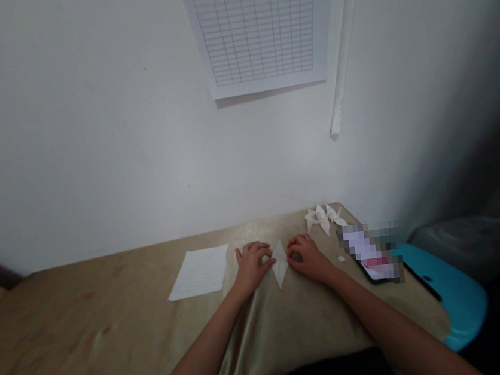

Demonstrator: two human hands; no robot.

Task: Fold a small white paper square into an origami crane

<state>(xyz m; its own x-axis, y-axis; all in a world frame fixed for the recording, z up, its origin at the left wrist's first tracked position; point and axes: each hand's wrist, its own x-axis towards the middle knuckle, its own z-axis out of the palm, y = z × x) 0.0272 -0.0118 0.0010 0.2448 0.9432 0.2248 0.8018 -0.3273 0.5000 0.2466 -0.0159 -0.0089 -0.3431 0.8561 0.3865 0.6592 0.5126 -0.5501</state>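
Observation:
A white paper folded into a narrow diamond (280,266) lies on the table between my two hands. My left hand (254,264) pinches its left edge with thumb and fingertips. On the opposite side, my right hand (306,256) closes its thumb and fingers at the right edge. The diamond's long points face away from me and toward me. Several small folded paper figures (323,218) with pointed ends sit together at the back right corner of the table.
Left of my hands lies a stack of lined paper (201,272). A phone (370,258), partly blurred out, rests at right near a small paper scrap (341,259). A turquoise stool (465,295) stands beyond the table's right edge. A printed chart (262,35) hangs on the wall.

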